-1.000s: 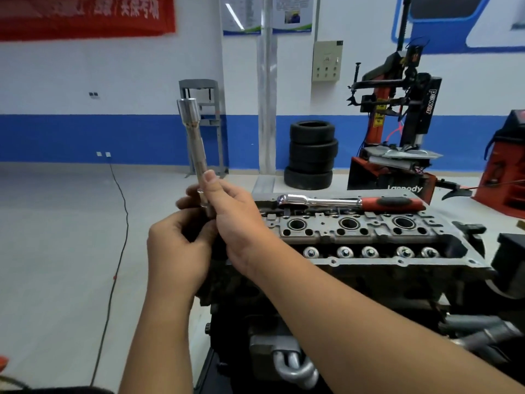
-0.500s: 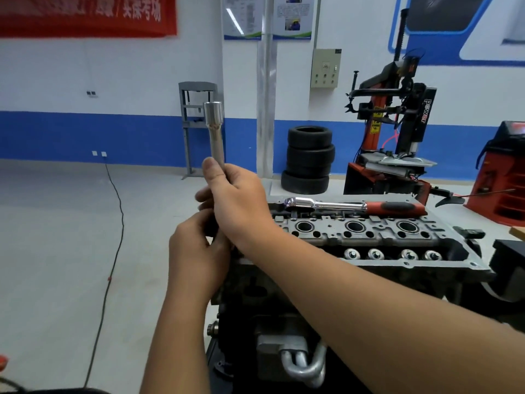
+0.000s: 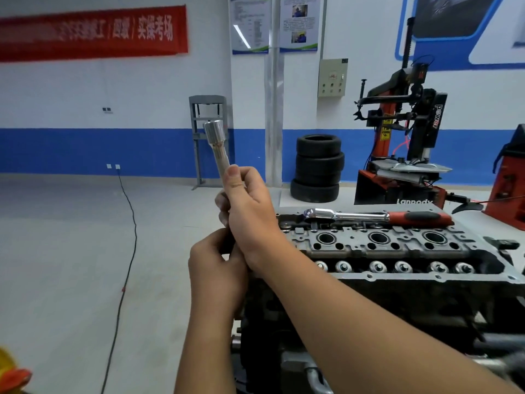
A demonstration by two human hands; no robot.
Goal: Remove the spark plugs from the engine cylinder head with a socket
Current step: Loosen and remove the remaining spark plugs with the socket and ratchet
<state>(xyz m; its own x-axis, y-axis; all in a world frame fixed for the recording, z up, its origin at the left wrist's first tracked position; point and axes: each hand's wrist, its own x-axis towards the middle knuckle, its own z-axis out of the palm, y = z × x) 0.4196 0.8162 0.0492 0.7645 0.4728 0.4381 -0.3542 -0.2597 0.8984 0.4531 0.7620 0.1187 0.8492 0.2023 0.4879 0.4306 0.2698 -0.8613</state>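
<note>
Gripping a long chrome socket (image 3: pixel 217 149), the right hand (image 3: pixel 250 211) curls its fingers round the lower shaft with the thumb laid up along it. The socket is a smooth, polished cylinder, thin in the shaft and flaring to a wider round cup at the top; it tilts slightly left, held in the air off the left end of the head (image 3: pixel 397 251). Below it, the left hand (image 3: pixel 216 268) closes round the dark lower end of the same tool, knuckles toward the camera; what lies inside that grip is hidden. Both forearms are bare, the right one crossing in front of the engine from the lower right.

Cast grey metal with a dull, rough surface forms the head, which sits on a dark engine block. 3 round plug wells show along its top, each a dark hole with a raised rim, and a row of shiny round valve caps runs along the near edge. No plug can be made out in the wells. On the far edge of the head lies a ratchet (image 3: pixel 377 216), chrome at its rounded end and red and black on the grip.

A stack of 4 black tyres (image 3: pixel 316 167) stands on the floor behind.
</note>
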